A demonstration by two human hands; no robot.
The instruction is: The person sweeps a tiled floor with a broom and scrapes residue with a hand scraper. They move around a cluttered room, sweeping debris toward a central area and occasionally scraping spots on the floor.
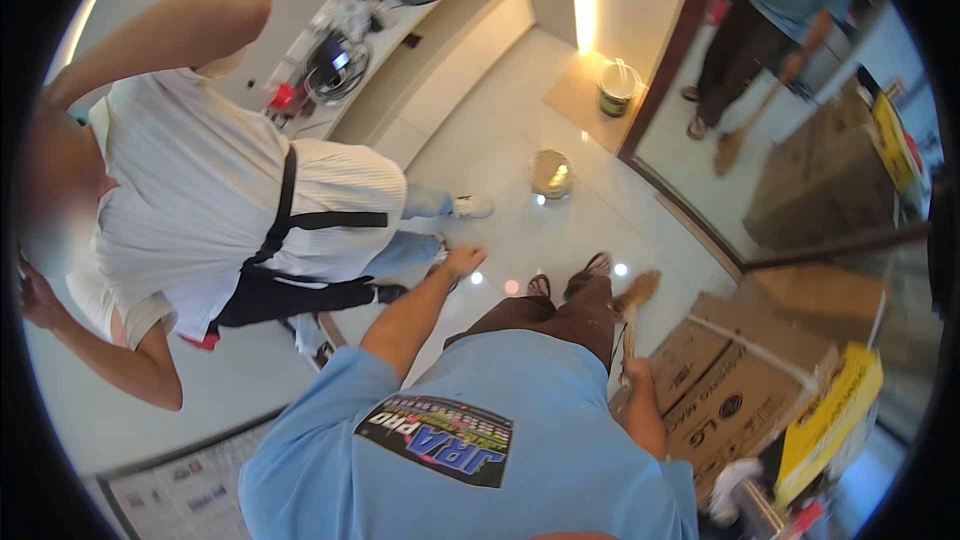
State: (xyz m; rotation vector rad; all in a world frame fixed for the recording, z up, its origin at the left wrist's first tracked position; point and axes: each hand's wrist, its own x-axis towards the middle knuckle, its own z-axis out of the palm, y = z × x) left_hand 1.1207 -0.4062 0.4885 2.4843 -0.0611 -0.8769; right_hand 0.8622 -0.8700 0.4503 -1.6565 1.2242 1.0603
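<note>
My left hand (465,261) is held out over the tiled floor, its fingers loosely curled, with no object visible in it. On my right side, my right hand (637,370) grips the handle of a soft broom (637,292). The broom's brown bristles rest on the floor beside my sandalled feet. An open bucket (550,174) stands on the floor ahead of me. Farther off, a second bucket (619,88) sits on a brown sheet by the wall. A mirror (757,142) reflects my body and the broom.
Close on my left stands a person (187,187) in a white top with both arms raised. A large cardboard box (720,390) and a yellow package (829,420) are at my right. A shelf (390,37) at upper left holds cables, a fan and other items.
</note>
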